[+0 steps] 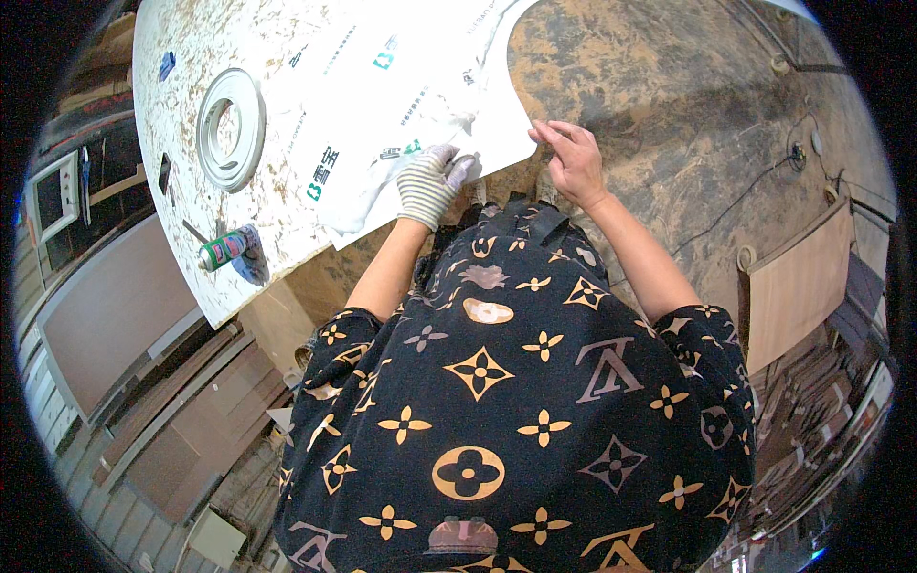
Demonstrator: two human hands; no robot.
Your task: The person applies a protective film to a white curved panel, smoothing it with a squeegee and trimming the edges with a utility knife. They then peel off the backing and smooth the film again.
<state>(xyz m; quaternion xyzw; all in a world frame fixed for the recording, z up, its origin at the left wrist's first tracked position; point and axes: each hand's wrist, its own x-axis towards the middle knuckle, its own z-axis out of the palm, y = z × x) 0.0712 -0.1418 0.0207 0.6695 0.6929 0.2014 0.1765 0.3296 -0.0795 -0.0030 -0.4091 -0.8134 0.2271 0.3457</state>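
My left hand (428, 185) wears a knit glove with grey and pale stripes. It lies at the near edge of a white panel (505, 136), over wrinkled protective film (358, 197) that bears printed writing. Whether its fingers grip the film or only rest there, I cannot tell. My right hand (575, 161) is bare, its fingertips at the panel's rounded right corner. Nothing shows in its loosely bent fingers, and its thumb is mostly hidden. Between the hands, the panel's edge overhangs the floor near my shoes.
On the scuffed white table (276, 236) to the left are a roll of edge banding (208, 136), a spray can (226, 247) and a blue scrap (167, 66). Stacked boards (208, 422) stand at lower left. A cable (745, 200) crosses the dusty floor (673, 129) near a wooden panel (799, 286).
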